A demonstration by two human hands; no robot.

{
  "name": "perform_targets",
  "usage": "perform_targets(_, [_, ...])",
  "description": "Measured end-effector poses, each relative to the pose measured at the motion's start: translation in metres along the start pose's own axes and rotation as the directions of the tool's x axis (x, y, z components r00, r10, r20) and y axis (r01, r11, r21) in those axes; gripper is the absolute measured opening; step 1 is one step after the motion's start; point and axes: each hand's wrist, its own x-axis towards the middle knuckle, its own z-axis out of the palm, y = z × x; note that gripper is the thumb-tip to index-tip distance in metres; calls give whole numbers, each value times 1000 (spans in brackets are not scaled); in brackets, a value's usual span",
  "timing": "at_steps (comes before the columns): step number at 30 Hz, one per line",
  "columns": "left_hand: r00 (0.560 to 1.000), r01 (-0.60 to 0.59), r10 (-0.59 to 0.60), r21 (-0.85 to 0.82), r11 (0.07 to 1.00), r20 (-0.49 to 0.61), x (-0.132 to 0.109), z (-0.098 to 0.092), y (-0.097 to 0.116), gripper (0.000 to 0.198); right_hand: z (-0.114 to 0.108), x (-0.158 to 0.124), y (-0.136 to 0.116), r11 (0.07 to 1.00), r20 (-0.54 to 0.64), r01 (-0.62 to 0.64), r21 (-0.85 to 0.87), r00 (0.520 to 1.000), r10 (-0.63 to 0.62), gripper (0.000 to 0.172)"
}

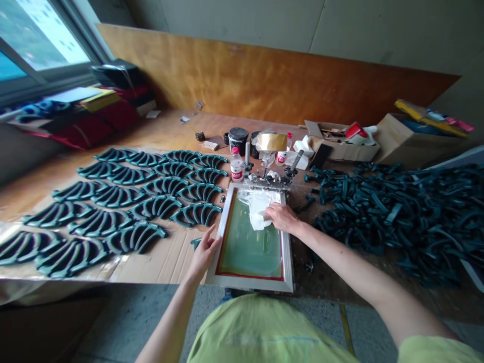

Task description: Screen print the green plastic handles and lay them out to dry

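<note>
In the head view, a screen-printing frame [287,272] with a pale metal border and green mesh lies in front of me. White material [259,209] is spread over the upper part of the mesh. My right hand [282,218] is closed at the right edge of that white patch, around something too covered to make out. My left hand [207,247] is at the left side of the frame with fingers apart; whether it presses on the border is unclear. Just left of it, a small part of a dark green piece [195,244] shows. A metal clamp [264,182] meets the frame's far end.
Rows of curved dark green parts [134,206] lie on cardboard to the left. A heap of similar parts [408,217] covers the right side. Behind the frame stand a red-labelled bottle [236,169], a black tub [238,140] and a tape roll [271,141]. Cardboard boxes [346,150] stand at back right.
</note>
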Motion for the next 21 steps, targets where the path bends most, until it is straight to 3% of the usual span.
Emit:
perform_targets(3, [1000, 13, -13, -4, 1000, -8, 1, 1, -1, 84, -10, -12, 6, 989, 51, 133, 66, 989, -137, 21])
perform_targets(6, [1000, -2, 2, 5, 1000, -31, -1, 2, 2, 83, -13, -4, 10, 993, 1, 73, 94, 997, -74, 14])
perform_targets(9, [1000, 8, -8, -19, 1000, -29, -4, 2, 10, 85, 1, -2, 4, 998, -132, -3, 63, 991, 11, 19])
perform_targets(12, [999, 32, -33, -51, 998, -21, -8, 3, 17, 90, 17, -17, -2, 994, -172, 83, 74, 983, -69, 30])
perform_targets(15, [999, 43, -44, -41, 998, -26, -10, 2, 23, 89, 13, -21, 3, 982, -174, 123, 143, 980, -98, 24])
perform_targets(17, [999, 46, -46, -47, 998, -5, -13, 1, 30, 89, -1, -6, 11, 979, -192, 60, 196, 981, -21, 24])
perform_targets(21, [998, 51, -46, -92, 994, 52, -22, -9, 63, 89, -34, 43, 28, 960, -188, -185, 208, 956, 225, 58])
